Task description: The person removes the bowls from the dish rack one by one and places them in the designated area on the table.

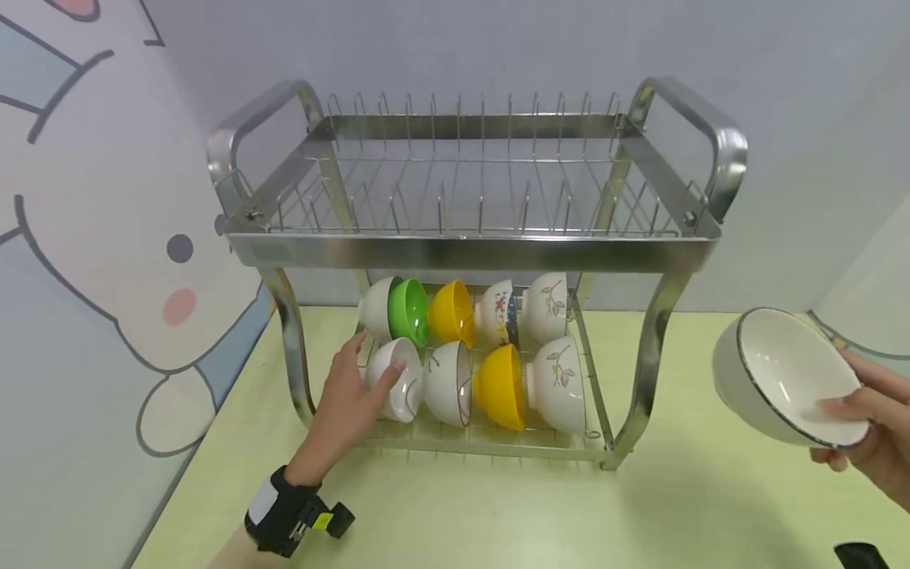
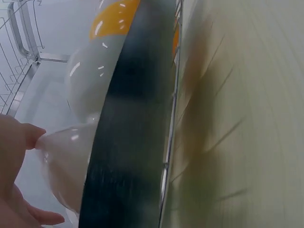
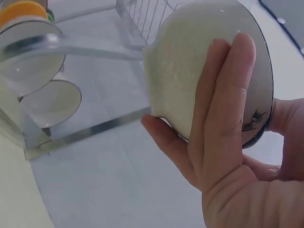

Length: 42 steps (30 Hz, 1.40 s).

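Note:
My right hand (image 1: 881, 419) holds a white bowl (image 1: 775, 379) with a thin dark rim, tilted, to the right of the rack. Its thumb lies inside the bowl, and in the right wrist view the fingers (image 3: 223, 104) spread along the outside, near a small leaf print. At the left end of the lower shelf, my left hand (image 1: 348, 403) grips a plain white bowl (image 1: 405, 395), thumb at the rim. The left wrist view shows this white bowl (image 2: 69, 166) between thumb and fingers. Beside it stand a white bowl with a dark rim (image 1: 446, 383), a yellow bowl (image 1: 500, 387) and a leaf-patterned bowl (image 1: 558, 383).
A two-tier metal dish rack (image 1: 469, 253) stands on a pale green table (image 1: 462, 506) against the wall. Its upper tier has upright wires. Behind the front row are more bowls, including a green bowl (image 1: 408, 312) and a yellow bowl (image 1: 452, 312). A cartoon covers the left wall.

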Available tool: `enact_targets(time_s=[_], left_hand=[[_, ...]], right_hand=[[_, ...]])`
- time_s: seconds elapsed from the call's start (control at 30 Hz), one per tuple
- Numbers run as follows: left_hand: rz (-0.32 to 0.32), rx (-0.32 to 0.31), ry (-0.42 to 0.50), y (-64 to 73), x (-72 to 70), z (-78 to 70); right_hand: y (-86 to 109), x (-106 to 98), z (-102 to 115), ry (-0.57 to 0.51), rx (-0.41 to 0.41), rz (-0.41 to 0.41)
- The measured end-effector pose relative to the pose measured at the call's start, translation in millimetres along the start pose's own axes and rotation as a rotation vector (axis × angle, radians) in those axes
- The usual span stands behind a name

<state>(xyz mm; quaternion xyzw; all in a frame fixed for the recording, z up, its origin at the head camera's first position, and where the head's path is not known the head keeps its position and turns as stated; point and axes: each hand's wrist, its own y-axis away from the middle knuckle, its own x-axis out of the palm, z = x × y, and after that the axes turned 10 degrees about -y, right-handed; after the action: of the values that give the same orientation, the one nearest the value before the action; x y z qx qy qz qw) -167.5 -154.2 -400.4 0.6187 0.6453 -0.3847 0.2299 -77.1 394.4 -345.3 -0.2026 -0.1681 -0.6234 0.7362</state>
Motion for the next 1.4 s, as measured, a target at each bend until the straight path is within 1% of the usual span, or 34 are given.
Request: enact_targets(time_s=[0.03,0.1,0.2,0.23,0.27,0.33,0.43,0.5,0.53,0.67,0.73,0.8,0.87,0.97,1.07,1.2,1.3,1.4], left_hand=[[0.006,0.000,0.002,-0.6,0.9,1.2],[0.019,-0.005,0.002,-1.1,2.2,2.0],[0.029,-0.002,-0.004,-1.3,3.6,1.2],[0.031,-0.003,-0.003,-1.5,3.7,0.9],[0.034,-0.012,-0.001,-1.5,3.8,0.6],[0.044,-0.025,0.005,-1.5,4.5,0.8],[0.063,-0.043,0.016,-1.6,6.3,1.9],[0.068,-0.050,0.016,-1.5,7.6,2.9],[0.066,-0.052,0.021,-1.5,8.2,3.1],[0.063,-0.041,0.044,-0.9,10.2,4.1],[0.059,-0.034,0.052,-0.8,10.6,4.2],[0.060,-0.041,0.059,-0.9,10.7,3.9],[0.071,-0.063,0.072,-1.5,10.5,3.6],[0.116,-0.108,0.088,-3.2,11.1,3.0],[0.156,-0.139,0.095,-4.9,12.0,2.0],[0.160,-0.142,0.097,-5.7,12.3,-0.4],[0.163,-0.137,0.101,-5.4,12.9,-2.7],[0.183,-0.148,0.106,-5.2,13.3,-5.4]], right_hand=[[-3.1,-4,-1,-0.023,-0.003,0.017],[-10.0,-11,-3,-0.020,-0.006,0.018],[-21.5,-18,-6,0.086,0.019,-0.039],[-25.7,-21,-8,0.120,0.040,-0.065],[-29.8,-24,-9,0.141,0.056,-0.084],[-37.1,-28,-12,0.148,0.097,-0.093],[-45.5,-34,-17,0.105,0.127,-0.102],[-49.7,-38,-20,0.070,0.135,-0.089],[-51.6,-39,-22,0.074,0.135,-0.095],[-59.5,-45,-32,0.047,0.154,-0.093],[-63.5,-48,-36,0.056,0.170,-0.125],[-67.7,-50,-39,0.058,0.191,-0.150],[-71.3,-53,-42,0.063,0.213,-0.164],[-76.3,-56,-46,0.068,0.237,-0.169],[-80.4,-58,-50,0.037,0.252,-0.170],[-85.5,-59,-58,-0.002,0.269,-0.184],[-88.7,-60,-65,0.011,0.290,-0.201],[-91.2,-61,-69,0.033,0.310,-0.217]])
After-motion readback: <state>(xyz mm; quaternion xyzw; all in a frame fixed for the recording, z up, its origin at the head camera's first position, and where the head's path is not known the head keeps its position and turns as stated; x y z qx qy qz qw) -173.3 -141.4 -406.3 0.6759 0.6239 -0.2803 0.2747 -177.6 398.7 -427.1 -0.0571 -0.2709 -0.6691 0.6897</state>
